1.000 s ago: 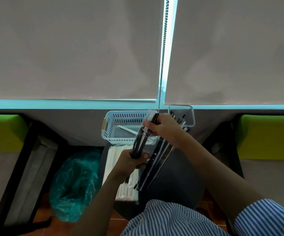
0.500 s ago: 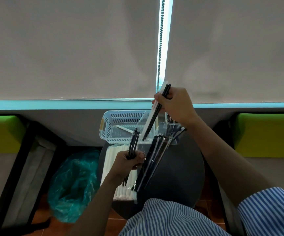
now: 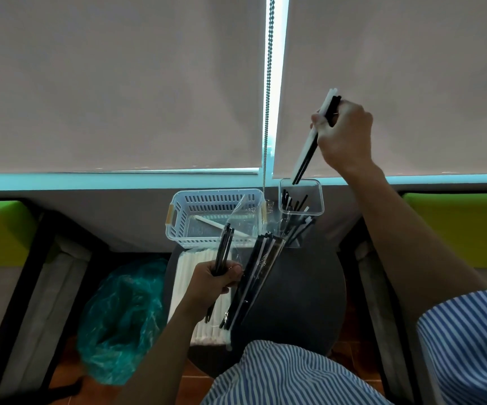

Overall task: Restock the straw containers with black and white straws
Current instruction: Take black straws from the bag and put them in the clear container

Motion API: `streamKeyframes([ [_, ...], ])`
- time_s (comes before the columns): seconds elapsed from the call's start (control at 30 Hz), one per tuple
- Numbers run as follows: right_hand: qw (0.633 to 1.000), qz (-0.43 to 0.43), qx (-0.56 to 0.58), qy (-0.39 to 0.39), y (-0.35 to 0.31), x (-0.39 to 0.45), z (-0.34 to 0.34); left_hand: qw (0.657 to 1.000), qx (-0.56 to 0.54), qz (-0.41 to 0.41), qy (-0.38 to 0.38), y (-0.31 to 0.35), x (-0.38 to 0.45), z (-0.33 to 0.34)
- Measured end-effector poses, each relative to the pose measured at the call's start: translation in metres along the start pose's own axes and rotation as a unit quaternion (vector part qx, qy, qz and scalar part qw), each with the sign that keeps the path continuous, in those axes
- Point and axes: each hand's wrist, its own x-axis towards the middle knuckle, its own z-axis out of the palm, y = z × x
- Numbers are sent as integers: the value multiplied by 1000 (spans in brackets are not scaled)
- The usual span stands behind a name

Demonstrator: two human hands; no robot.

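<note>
The straws [image 3: 312, 141] in your right hand [image 3: 343, 135] are a few black and white ones, and you are pinching them near their upper ends, high in front of the window blind [image 3: 119, 83]. They are hanging tilted, and their lower tips are just above the open top of the clear container [image 3: 301, 200], which is already holding some black straws. Your left hand [image 3: 214, 283] is gripping a small bunch of black straws [image 3: 223, 252] with the fingers curled around them, low over the round dark counter [image 3: 300, 302]. Just beside this hand, an opened clear packet of black straws [image 3: 254, 279] is lying slanted on the counter, with its upper end near the clear container. A packet of white straws [image 3: 195, 287] is lying under your left hand, at the left edge of the counter. Behind it, a white basket [image 3: 216, 200] is standing with one white straw inside. A green plastic bag [image 3: 122, 317] is lying on the floor to the left.
</note>
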Motion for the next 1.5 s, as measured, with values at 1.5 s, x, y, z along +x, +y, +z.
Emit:
streamKeyframes([
  [1.5,836,-100,51,-537,-16,-110,71,999,12,29,-23,10,-6,2],
])
